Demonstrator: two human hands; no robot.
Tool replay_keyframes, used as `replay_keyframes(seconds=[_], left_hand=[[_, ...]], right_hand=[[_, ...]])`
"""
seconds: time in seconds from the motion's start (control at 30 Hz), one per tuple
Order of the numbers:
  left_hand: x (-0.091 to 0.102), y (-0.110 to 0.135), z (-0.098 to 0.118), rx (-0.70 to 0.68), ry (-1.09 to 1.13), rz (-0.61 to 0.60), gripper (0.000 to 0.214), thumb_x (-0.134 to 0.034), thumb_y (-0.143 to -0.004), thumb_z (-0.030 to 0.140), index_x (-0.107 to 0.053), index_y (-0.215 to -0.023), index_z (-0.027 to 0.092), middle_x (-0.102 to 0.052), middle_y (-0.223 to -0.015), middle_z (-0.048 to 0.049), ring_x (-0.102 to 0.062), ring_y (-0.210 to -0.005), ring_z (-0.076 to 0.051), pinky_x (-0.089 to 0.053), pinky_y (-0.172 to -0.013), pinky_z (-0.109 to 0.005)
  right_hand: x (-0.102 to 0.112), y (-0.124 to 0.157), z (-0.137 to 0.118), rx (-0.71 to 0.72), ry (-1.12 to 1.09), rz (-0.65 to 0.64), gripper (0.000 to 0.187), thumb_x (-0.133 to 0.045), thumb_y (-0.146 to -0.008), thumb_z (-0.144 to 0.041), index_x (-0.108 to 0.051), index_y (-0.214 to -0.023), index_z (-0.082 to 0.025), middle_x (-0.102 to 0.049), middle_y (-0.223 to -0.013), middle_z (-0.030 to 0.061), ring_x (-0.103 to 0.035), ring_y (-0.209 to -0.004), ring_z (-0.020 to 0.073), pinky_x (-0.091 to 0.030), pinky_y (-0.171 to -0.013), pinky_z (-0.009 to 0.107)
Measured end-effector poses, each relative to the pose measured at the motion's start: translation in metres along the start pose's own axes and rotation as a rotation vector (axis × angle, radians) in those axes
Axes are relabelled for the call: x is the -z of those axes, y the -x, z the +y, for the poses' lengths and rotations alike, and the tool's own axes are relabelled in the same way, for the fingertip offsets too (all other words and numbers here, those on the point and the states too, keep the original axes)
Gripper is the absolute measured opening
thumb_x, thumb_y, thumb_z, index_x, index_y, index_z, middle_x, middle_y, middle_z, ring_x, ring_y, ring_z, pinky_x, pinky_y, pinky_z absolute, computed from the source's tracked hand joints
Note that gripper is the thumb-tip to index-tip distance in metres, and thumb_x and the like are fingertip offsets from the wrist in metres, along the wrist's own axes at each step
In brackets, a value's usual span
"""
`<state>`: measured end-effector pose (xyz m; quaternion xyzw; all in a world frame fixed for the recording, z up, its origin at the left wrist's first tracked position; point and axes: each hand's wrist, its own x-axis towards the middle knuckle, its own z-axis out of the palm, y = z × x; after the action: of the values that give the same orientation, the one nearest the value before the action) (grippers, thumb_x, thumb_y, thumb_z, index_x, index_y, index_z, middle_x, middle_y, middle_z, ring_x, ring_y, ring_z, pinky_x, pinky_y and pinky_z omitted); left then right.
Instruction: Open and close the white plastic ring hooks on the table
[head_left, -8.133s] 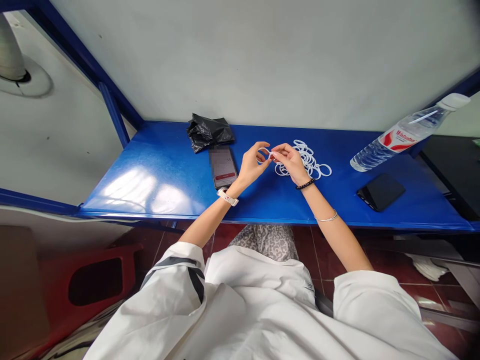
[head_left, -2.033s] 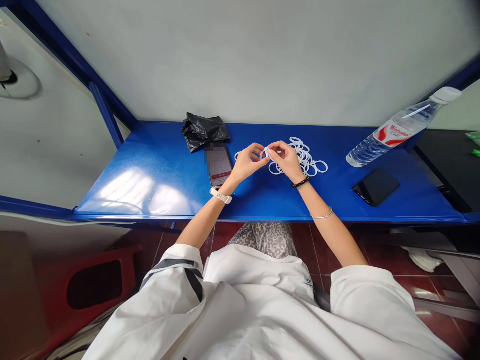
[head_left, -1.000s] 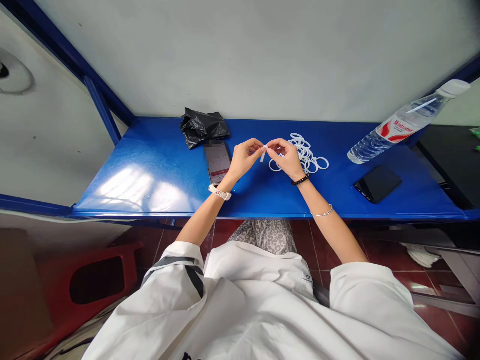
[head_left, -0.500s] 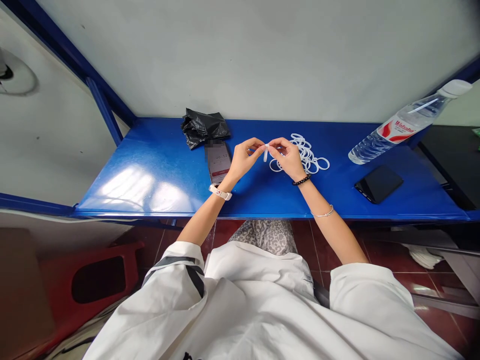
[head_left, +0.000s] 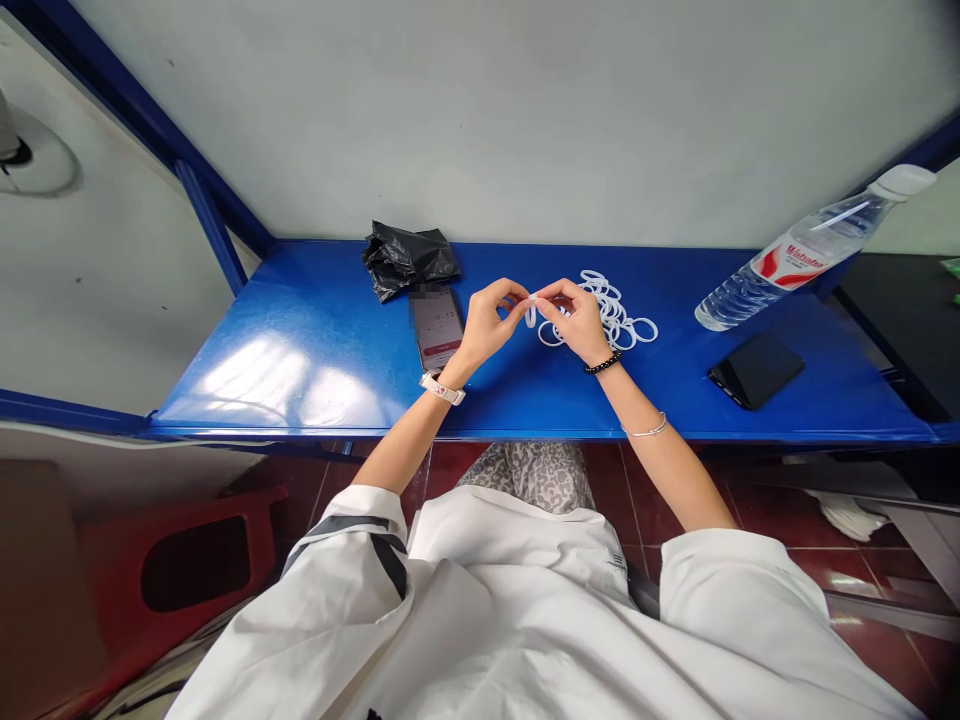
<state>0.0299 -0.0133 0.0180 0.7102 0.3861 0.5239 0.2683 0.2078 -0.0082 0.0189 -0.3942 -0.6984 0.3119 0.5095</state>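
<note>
Pinching wht ring (head_left: 532, 316) w/ L hand (head_left: 487, 322) & R hand (head_left: 580, 322), nr ring pile (head_left: 613, 326) on blue tbl (head_left: 525, 400).

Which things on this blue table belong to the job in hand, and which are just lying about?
Part of the job:
white ring, pinched between left hand and right hand
loose white rings beside the right hand

Apparently just lying about:
black plastic bag
lit phone
water bottle
black device
</note>
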Motion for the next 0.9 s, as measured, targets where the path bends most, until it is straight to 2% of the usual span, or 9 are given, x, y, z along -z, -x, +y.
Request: replay_keyframes(seconds=[0.33, 0.6, 0.9], left_hand=[[0.001, 0.002, 0.002, -0.054, -0.018, -0.018, 0.039, -0.067, -0.095, 0.056, -0.066, -0.078, 0.020, -0.072, -0.080, -0.0041, -0.065, -0.073, -0.016, -0.054, -0.072, -0.032], [0.002, 0.004, 0.002, -0.060, 0.008, -0.052, 0.043, -0.067, -0.094, 0.057, -0.059, -0.072, 0.021, -0.067, -0.076, -0.0030, -0.059, -0.071, -0.016, -0.051, -0.070, -0.032], [-0.002, 0.006, 0.005, -0.037, 0.027, -0.006, 0.043, -0.066, -0.094, 0.058, -0.061, -0.075, 0.021, -0.070, -0.077, -0.0035, -0.062, -0.072, -0.016, -0.052, -0.071, -0.032]], right_hand=[[-0.001, 0.001, 0.007, 0.042, -0.016, -0.022, 0.052, -0.071, -0.085, -0.076, -0.064, -0.082, -0.024, -0.068, -0.085, 0.0036, -0.065, -0.082, 0.0211, -0.059, -0.082, 0.039], [-0.001, 0.002, 0.014, 0.039, -0.029, -0.098, 0.050, -0.069, -0.087, -0.074, -0.060, -0.083, -0.025, -0.065, -0.085, 0.0014, -0.063, -0.082, 0.0198, -0.057, -0.081, 0.036], [-0.001, 0.003, 0.004, 0.030, -0.029, -0.039, 0.056, -0.068, -0.082, -0.083, -0.062, -0.083, -0.027, -0.068, -0.086, 0.0028, -0.066, -0.083, 0.0222, -0.060, -0.082, 0.040]])
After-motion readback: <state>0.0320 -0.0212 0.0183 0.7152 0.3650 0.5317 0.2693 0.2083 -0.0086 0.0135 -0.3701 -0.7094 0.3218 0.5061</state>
